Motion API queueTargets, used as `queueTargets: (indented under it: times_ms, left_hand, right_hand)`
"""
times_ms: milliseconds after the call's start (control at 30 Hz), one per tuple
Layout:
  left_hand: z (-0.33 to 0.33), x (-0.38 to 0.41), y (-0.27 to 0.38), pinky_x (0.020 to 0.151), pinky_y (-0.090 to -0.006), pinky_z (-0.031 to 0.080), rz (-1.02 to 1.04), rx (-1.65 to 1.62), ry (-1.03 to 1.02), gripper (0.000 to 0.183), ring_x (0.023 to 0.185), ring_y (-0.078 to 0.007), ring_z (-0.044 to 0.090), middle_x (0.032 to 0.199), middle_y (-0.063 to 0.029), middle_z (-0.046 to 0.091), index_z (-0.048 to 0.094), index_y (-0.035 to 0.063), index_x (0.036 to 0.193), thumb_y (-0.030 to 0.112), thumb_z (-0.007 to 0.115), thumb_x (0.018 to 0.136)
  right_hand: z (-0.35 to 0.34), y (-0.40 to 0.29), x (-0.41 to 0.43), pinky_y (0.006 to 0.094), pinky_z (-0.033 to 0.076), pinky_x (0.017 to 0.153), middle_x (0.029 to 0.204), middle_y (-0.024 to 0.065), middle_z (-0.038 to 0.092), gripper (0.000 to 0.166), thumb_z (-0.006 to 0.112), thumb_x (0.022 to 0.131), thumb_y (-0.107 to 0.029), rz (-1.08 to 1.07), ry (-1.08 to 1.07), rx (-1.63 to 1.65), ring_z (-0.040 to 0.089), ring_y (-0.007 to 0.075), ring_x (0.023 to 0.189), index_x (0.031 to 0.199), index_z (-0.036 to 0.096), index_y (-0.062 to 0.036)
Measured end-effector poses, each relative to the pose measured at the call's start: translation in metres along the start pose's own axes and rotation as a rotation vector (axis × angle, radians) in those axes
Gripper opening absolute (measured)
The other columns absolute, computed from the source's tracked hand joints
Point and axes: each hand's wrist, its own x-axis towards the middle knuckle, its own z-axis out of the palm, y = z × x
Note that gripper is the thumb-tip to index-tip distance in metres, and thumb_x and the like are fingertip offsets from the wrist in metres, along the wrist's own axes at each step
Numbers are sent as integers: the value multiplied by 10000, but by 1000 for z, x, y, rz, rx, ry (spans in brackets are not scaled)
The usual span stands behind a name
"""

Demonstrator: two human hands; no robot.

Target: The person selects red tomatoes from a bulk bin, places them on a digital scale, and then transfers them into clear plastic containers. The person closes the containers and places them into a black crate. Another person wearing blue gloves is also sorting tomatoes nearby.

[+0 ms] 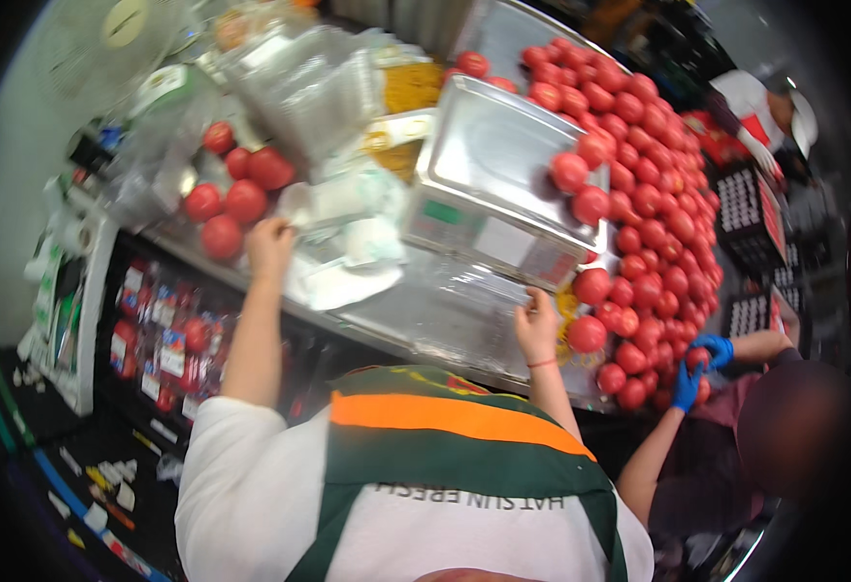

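Observation:
My left hand [270,247] is beside several loose red tomatoes [245,201] on the metal table [389,320]. Its fingertips are close together near crumpled white plastic wrapping [356,200]; blur hides whether they pinch anything. Clear plastic packaging [480,287] lies on the table in front of the scale. At its right end is my right hand [537,324], fingers curled, and whether they grip the plastic is unclear. The digital scale [502,156] has a steel pan. A few tomatoes [569,172] show at the right side of the pan.
A large heap of tomatoes [647,200] covers the right side. Stacked clear plastic trays [305,87] stand at the back. Below the table's left end, a crate holds packed tomatoes [171,356]. A co-worker's blue-gloved hands [687,385] handle a tomato; another person [756,109] is farther back.

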Motion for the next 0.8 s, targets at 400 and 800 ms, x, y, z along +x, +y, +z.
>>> queueTargets:
  times_ms: [400, 800]
  left_hand:
    - [12, -67, 169, 670, -313, 511, 590, -536, -436, 149, 740, -238, 637, 830, -96, 664, 671, 48, 838, 6, 680, 695]
    - [70, -98, 214, 608, -211, 433, -49, -729, -1109, 144, 696, -36, 527, 759, 21, 622, 678, -28, 900, 103, 642, 854]
  right_hand:
    - [-12, -10, 5, 376, 480, 615, 641, 135, 573, 339, 610, 761, -98, 159, -102, 44, 598, 286, 620, 1082, 560, -1]
    - [-56, -57, -3, 274, 462, 567, 863, 94, 604, 207, 685, 780, -87, -180, 16, 237, 580, 173, 661, 946, 596, -2]
